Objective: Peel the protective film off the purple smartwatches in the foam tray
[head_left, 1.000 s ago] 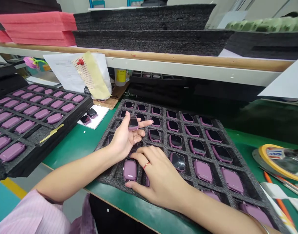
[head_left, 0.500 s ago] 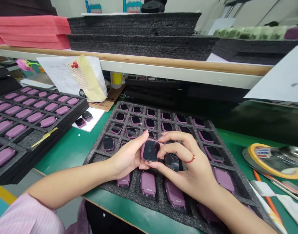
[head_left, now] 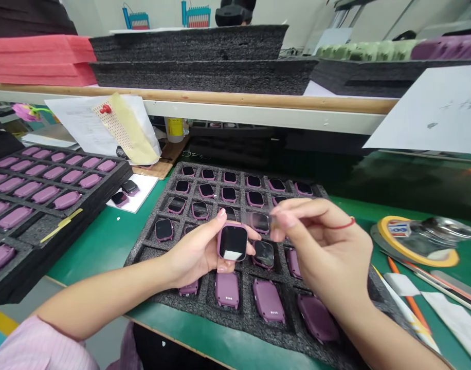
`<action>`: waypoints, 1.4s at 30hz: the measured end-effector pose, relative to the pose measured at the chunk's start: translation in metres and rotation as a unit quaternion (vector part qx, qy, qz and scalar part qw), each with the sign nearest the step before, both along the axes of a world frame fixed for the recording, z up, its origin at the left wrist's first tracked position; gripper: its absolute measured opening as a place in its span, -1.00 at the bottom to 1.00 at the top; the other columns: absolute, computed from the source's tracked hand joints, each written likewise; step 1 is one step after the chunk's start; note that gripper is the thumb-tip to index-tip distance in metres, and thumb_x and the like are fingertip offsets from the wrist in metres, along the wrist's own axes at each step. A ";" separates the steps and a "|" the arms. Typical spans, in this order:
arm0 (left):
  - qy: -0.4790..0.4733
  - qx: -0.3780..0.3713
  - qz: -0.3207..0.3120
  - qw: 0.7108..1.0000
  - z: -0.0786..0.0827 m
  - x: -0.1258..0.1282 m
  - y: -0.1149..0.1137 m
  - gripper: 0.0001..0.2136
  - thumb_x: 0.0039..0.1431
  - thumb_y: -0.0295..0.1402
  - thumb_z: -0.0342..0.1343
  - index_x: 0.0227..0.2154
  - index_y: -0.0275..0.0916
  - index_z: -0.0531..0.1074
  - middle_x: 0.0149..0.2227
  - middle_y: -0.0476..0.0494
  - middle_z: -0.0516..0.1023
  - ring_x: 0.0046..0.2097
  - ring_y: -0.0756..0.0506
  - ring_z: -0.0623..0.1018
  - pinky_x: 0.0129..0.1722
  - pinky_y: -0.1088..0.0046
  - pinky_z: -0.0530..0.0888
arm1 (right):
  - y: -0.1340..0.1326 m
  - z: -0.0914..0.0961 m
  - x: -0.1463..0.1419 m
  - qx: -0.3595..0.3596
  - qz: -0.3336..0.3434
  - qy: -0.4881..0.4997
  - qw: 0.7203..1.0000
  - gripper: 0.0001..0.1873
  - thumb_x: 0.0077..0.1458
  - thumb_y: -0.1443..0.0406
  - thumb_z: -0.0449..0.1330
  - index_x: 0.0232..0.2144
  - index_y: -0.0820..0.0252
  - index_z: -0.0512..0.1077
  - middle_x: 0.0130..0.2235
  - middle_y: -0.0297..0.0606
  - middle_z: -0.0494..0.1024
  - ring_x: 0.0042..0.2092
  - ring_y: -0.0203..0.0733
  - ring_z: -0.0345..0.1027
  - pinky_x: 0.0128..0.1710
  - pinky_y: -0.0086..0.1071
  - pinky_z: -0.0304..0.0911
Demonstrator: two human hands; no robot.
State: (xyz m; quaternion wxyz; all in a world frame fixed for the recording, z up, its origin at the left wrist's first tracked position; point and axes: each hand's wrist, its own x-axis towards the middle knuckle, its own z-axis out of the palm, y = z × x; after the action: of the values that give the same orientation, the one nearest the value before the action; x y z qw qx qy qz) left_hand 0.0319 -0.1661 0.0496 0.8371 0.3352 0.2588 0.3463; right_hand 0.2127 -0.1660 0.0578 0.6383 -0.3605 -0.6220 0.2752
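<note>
A green table carries a large black foam tray close to its front edge, with another foam tray to the left. In the nearer tray, purple smartwatch bodies lie screen up toward the back edge and mostly back up along the front edge. Over this tray's front half, the right hand is closed in a pinch, and the left hand grips a strapless smartwatch by its sides, screen up. Between the right fingertips is a clear film, just beside the watch; whether they touch, I cannot tell. The step in hand looks like film handling at the screen; the next move calls for a steady watch and a light pinch.
</note>
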 end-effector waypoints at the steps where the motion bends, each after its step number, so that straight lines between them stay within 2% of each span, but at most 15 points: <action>1: -0.002 0.002 -0.005 1.000 0.000 -0.001 0.000 -0.50 0.21 0.09 0.10 -0.23 -0.32 0.57 -0.36 -0.16 0.52 -0.52 0.09 0.31 -0.55 0.57 0.18 | 0.003 -0.001 0.002 -0.036 0.008 0.047 0.998 -0.89 0.15 0.31 0.33 -0.43 0.10 0.52 -0.35 -0.36 0.62 -0.48 -0.37 0.49 -0.42 -0.47 0.49; 3: -0.005 0.004 -0.008 1.000 -0.001 -0.002 0.000 -0.50 0.24 0.09 0.06 -0.22 -0.31 0.58 -0.35 -0.16 0.52 -0.52 0.10 0.30 -0.54 0.56 0.17 | 0.008 -0.003 0.004 -0.088 0.028 0.109 0.990 -0.90 0.14 0.27 0.35 -0.41 0.10 0.54 -0.34 -0.36 0.66 -0.44 -0.34 0.57 -0.35 -0.49 0.54; 5: -0.007 0.004 -0.008 1.000 -0.001 -0.003 0.000 -0.50 0.25 0.09 0.05 -0.21 -0.31 0.58 -0.35 -0.16 0.52 -0.52 0.09 0.30 -0.54 0.56 0.16 | 0.010 -0.005 0.004 -0.109 0.043 0.132 0.984 -0.92 0.13 0.27 0.36 -0.39 0.10 0.55 -0.32 -0.35 0.69 -0.28 -0.27 0.63 -0.21 -0.46 0.57; 8: -0.008 0.004 -0.006 1.000 -0.001 -0.003 0.000 -0.51 0.23 0.09 0.09 -0.23 -0.31 0.58 -0.35 -0.16 0.51 -0.51 0.09 0.30 -0.54 0.56 0.15 | 0.010 -0.006 0.002 -0.097 0.050 0.121 0.987 -0.95 0.12 0.29 0.37 -0.33 0.09 0.57 -0.23 -0.34 0.69 -0.16 -0.24 0.62 -0.08 -0.41 0.55; 12: -0.007 -0.001 -0.006 1.000 0.001 -0.002 0.000 -0.55 0.19 0.05 0.15 -0.23 -0.31 0.59 -0.36 -0.16 0.52 -0.51 0.09 0.29 -0.55 0.56 0.14 | 0.008 -0.005 0.003 -0.059 0.026 0.051 0.997 -0.90 0.14 0.33 0.34 -0.25 0.08 0.58 -0.20 -0.33 0.68 -0.16 -0.23 0.62 -0.06 -0.36 0.56; 15: -0.011 -0.003 -0.007 1.000 0.001 -0.002 0.000 -0.54 0.17 0.06 0.17 -0.23 -0.30 0.59 -0.36 -0.15 0.52 -0.51 0.10 0.28 -0.55 0.57 0.14 | 0.008 -0.005 0.007 0.028 -0.027 -0.056 0.998 -0.89 0.15 0.39 0.31 -0.31 0.06 0.59 -0.26 -0.34 0.68 -0.21 -0.23 0.60 -0.15 -0.34 0.57; 18: -0.012 -0.005 -0.003 1.000 0.001 -0.002 -0.001 -0.54 0.15 0.07 0.18 -0.24 -0.30 0.59 -0.36 -0.16 0.52 -0.50 0.09 0.30 -0.55 0.58 0.15 | 0.008 -0.004 0.010 0.154 -0.076 -0.157 0.973 -0.77 0.10 0.48 0.33 -0.29 0.02 0.58 -0.29 -0.34 0.68 -0.21 -0.19 0.58 -0.17 -0.26 0.55; 21: -0.014 -0.006 0.000 1.000 0.000 -0.002 -0.001 -0.54 0.14 0.06 0.20 -0.24 -0.30 0.59 -0.35 -0.17 0.53 -0.48 0.08 0.32 -0.55 0.59 0.16 | 0.005 -0.001 0.012 0.243 -0.062 -0.230 0.940 -0.68 0.08 0.53 0.33 -0.18 0.05 0.56 -0.24 -0.27 0.67 -0.22 -0.18 0.59 -0.21 -0.27 0.56; 24: -0.016 -0.005 0.007 1.000 -0.001 -0.002 -0.001 -0.53 0.15 0.08 0.18 -0.30 -0.31 0.57 -0.40 -0.13 0.48 -0.49 0.08 0.31 -0.55 0.59 0.19 | -0.002 0.002 0.013 0.283 -0.021 -0.287 0.915 -0.61 0.08 0.55 0.31 -0.08 0.08 0.53 -0.21 -0.24 0.67 -0.19 -0.16 0.59 -0.23 -0.29 0.58; 28: -0.017 0.002 0.009 1.000 -0.001 -0.003 -0.001 -0.51 0.16 0.10 0.16 -0.30 -0.32 0.57 -0.42 -0.06 0.39 -0.50 0.10 0.29 -0.55 0.61 0.21 | -0.010 0.001 0.015 0.286 0.033 -0.329 0.899 -0.58 0.13 0.52 0.28 0.01 0.09 0.50 -0.15 -0.25 0.67 -0.11 -0.11 0.59 -0.13 -0.26 0.58; 33: -0.006 0.010 0.002 1.000 0.001 -0.003 -0.001 -0.48 0.15 0.11 0.16 -0.27 -0.36 0.58 -0.38 -0.10 0.39 -0.47 0.10 0.30 -0.54 0.64 0.22 | -0.017 -0.003 0.019 0.234 0.090 -0.346 0.904 -0.58 0.18 0.50 0.24 0.04 0.06 0.48 -0.05 -0.32 0.65 0.00 -0.14 0.54 0.03 -0.27 0.51; 36: -0.005 0.011 -0.002 1.000 0.001 -0.002 -0.001 -0.46 0.13 0.13 0.16 -0.25 -0.35 0.58 -0.37 -0.09 0.39 -0.47 0.11 0.31 -0.55 0.64 0.23 | -0.019 -0.003 0.019 0.223 0.109 -0.368 0.896 -0.60 0.21 0.49 0.19 0.06 0.09 0.46 -0.02 -0.30 0.63 0.04 -0.13 0.51 0.08 -0.25 0.47; 39: -0.003 0.014 0.006 1.000 -0.001 -0.001 -0.001 -0.45 0.11 0.14 0.17 -0.25 -0.35 0.57 -0.38 -0.08 0.38 -0.48 0.11 0.31 -0.55 0.63 0.25 | -0.017 -0.002 0.014 0.269 0.106 -0.375 0.881 -0.63 0.25 0.47 0.15 0.06 0.11 0.45 -0.07 -0.26 0.65 0.00 -0.11 0.53 -0.01 -0.21 0.51; 42: 0.028 0.034 0.032 0.998 -0.004 -0.001 -0.001 -0.45 0.09 0.15 0.19 -0.29 -0.36 0.54 -0.42 -0.05 0.36 -0.49 0.11 0.30 -0.56 0.62 0.24 | -0.014 -0.002 0.005 0.294 0.048 -0.367 0.882 -0.61 0.17 0.42 0.28 0.04 0.06 0.44 -0.20 -0.28 0.66 -0.16 -0.09 0.53 -0.18 -0.16 0.49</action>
State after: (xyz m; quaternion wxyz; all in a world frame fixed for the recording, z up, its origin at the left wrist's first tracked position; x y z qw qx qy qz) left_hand 0.0313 -0.1674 0.0461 0.8059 0.3647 0.2810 0.3723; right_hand 0.2178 -0.1797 0.0561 0.4274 -0.2014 -0.8804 -0.0416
